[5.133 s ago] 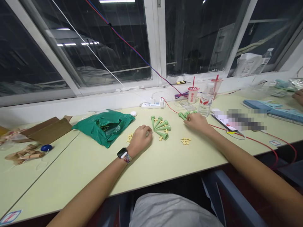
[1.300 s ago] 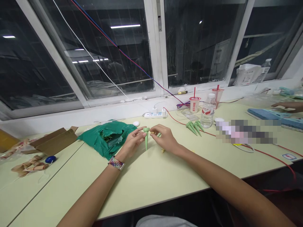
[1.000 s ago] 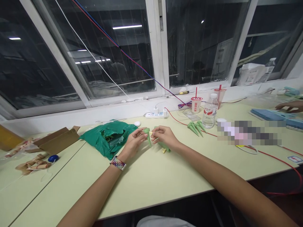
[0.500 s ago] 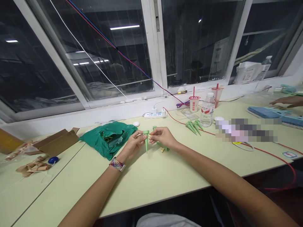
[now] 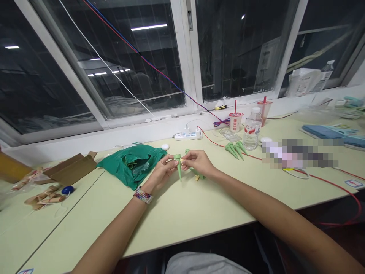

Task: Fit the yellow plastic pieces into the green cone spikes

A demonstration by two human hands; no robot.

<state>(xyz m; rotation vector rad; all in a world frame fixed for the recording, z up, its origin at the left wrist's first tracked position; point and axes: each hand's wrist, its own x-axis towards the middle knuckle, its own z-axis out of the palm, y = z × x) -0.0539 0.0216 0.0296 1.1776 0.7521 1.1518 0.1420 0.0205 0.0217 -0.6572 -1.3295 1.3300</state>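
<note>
While the head view looks down at the counter (image 5: 182, 213), the left hand (image 5: 161, 173) pinches a green cone spike (image 5: 178, 170) near its wide top, tip pointing down, prob. to keep the opening steady. The right hand (image 5: 196, 161) is closed w/ fingertips on a small yellowish piece (image 5: 180, 161) pressed at the spike's top end, so both hands meet just above the counter. More green spikes (image 5: 196, 174) lie partly hidden under the right hand, w/ a yellow bit (image 5: 196, 178) beside them. Three other spikes (image 5: 235, 148) lie grouped apart near a water bottle (image 5: 251, 128); red label, text too small to read. A cup w/ red print & straw (image 5: 235, 121) stands behind it, lettering unreadable. A green plastic bag (image 5: 132, 164) lies open left of the hands; a cardboard box (image 5: 70, 171) farther left.
</note>
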